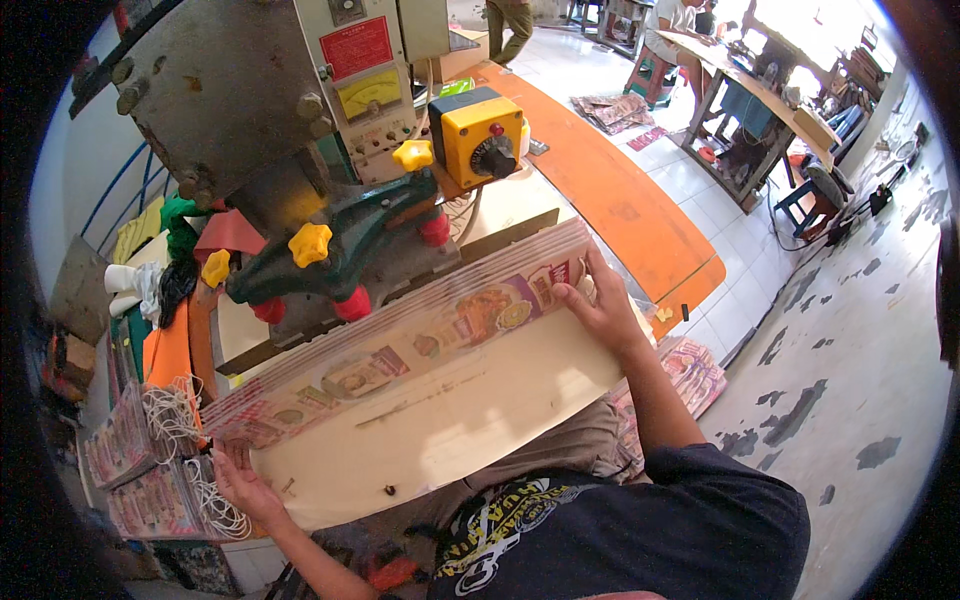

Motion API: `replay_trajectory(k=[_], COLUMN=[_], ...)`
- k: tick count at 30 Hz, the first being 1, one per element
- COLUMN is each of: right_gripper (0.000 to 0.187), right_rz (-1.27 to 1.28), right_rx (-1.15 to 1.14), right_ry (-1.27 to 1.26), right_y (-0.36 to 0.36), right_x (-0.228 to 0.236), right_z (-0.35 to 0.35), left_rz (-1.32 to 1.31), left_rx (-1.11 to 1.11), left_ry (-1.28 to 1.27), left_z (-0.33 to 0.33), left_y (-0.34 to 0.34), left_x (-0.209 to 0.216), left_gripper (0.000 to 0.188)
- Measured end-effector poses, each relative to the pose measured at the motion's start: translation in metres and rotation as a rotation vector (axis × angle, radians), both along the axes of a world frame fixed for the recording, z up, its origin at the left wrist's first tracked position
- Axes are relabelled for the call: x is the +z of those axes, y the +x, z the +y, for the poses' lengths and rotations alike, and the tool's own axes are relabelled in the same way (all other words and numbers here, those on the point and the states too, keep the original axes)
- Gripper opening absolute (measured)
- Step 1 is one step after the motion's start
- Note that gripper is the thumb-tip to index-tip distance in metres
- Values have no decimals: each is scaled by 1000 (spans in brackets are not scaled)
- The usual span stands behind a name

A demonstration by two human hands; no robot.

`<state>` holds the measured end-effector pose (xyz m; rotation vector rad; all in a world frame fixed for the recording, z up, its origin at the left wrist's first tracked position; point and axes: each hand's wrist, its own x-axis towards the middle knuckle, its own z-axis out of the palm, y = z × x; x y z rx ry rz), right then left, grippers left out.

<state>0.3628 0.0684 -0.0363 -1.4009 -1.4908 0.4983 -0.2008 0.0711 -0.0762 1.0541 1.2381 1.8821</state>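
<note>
A long stack of clear plastic sheets printed with food pictures (400, 366) stands tilted on its edge on a cream board (430, 425). At the stack's right end my right hand (603, 308) grips it, thumb on the near face and fingers behind. My left hand (246, 488) holds the lower left end, its fingers partly hidden by the sheets. Just beyond the stack rises a grey press machine (215, 100). Its dark green clamp frame (370, 235) carries yellow star knobs (311, 245) and red feet (352, 304).
A yellow control box with a black dial (480, 140) sits behind the clamp. Bundles of printed plastic (150, 500) and white cords (172, 415) lie at the left. An orange table (620, 180) extends to the back right. More printed plastic (690, 375) is beside my right forearm. People work in the background.
</note>
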Motion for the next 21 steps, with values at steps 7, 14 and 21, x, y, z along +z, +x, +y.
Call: replay_trajectory(k=[7, 14, 21], right_gripper=[59, 50, 47], right_rz=[73, 17, -28], right_rx=[-47, -55, -74], right_ry=[-5, 0, 4], right_y=[-8, -3, -4], right_x=[4, -1, -2], right_z=[0, 2, 3], left_rz=[125, 155, 244], left_rx=[168, 243, 295], left_ry=[-113, -107, -83], left_z=[1, 2, 0], left_y=[-4, -7, -17], left_x=[-7, -7, -11], left_gripper=[55, 54, 52])
